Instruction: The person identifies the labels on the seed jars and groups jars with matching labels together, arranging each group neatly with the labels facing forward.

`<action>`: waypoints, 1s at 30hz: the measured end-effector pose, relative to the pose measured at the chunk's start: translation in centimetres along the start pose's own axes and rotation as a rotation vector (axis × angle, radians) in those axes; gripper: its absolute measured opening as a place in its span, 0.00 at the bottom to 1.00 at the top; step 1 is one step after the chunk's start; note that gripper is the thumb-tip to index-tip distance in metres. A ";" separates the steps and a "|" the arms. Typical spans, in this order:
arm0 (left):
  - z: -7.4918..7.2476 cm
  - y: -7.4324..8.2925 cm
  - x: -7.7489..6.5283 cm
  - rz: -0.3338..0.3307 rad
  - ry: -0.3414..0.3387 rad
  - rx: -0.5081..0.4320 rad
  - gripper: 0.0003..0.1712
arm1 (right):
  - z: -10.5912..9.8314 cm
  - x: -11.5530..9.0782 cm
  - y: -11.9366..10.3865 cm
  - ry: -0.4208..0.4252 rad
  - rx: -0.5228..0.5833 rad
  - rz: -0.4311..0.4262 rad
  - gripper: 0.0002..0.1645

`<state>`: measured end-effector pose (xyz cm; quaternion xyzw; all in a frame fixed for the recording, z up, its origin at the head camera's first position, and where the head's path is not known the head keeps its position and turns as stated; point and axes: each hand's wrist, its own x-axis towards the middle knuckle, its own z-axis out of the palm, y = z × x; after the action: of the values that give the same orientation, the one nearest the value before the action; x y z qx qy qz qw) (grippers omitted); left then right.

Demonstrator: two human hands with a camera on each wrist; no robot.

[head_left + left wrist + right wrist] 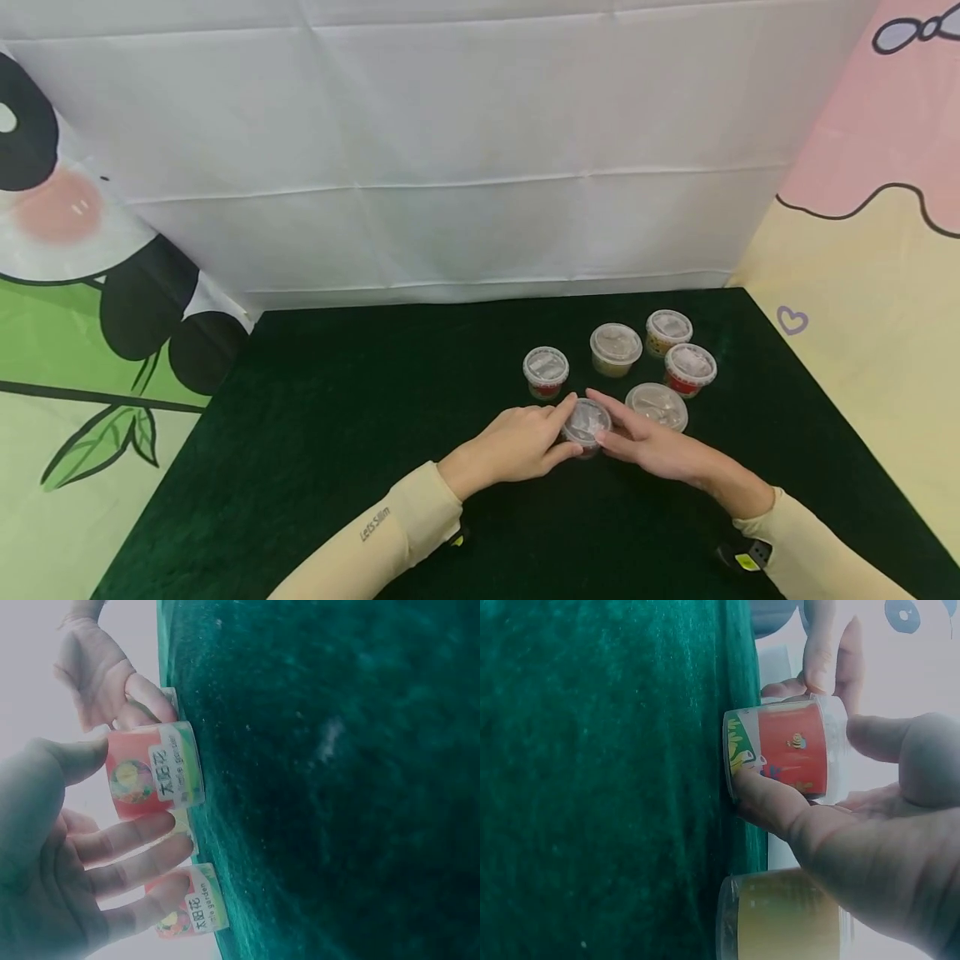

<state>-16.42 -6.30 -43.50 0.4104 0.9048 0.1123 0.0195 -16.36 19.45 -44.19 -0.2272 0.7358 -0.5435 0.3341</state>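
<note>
A small lidded plastic cup (586, 421) stands upright on the dark green cloth between both hands. Its red label (135, 776) carries printed characters and a round flower picture in the left wrist view; a small bee (796, 741) shows on the side facing the right wrist. My left hand (521, 442) holds the cup from the left, thumb at the lid in its wrist view. From the right, my right hand (660, 446) holds it too, with the thumb by the lid and a finger low against the side. The lid's upper face is partly covered by fingertips.
Behind the hands stand more lidded cups: a red one (546, 372), a pale one (616, 348), a yellow one (669, 333) and another red one (690, 371). A clear-lidded cup (656, 404) is right beside the right hand. A white cloth wall (465, 167) rises behind the table.
</note>
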 end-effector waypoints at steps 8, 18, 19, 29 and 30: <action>-1.4 -0.6 -0.8 -0.028 0.005 -0.048 0.41 | 0.4 0.5 -0.8 0.064 -0.086 -0.054 0.49; -2.1 -2.3 -2.5 -0.069 0.078 -0.148 0.43 | 1.0 2.0 -3.1 0.138 -0.211 -0.178 0.47; -2.3 -2.5 -2.7 -0.075 0.088 -0.151 0.43 | 1.1 2.1 -3.4 0.143 -0.218 -0.184 0.47; -3.7 -4.2 -5.2 -0.146 0.126 -0.250 0.44 | 2.5 4.8 -5.8 0.140 -0.197 -0.223 0.47; -3.9 -4.4 -5.4 -0.154 0.132 -0.262 0.44 | 2.6 5.1 -6.1 0.142 -0.192 -0.231 0.46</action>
<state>-16.54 -13.89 -40.97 0.3254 0.9105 0.2541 0.0222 -18.00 12.36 -40.12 -0.3019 0.7751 -0.5202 0.1933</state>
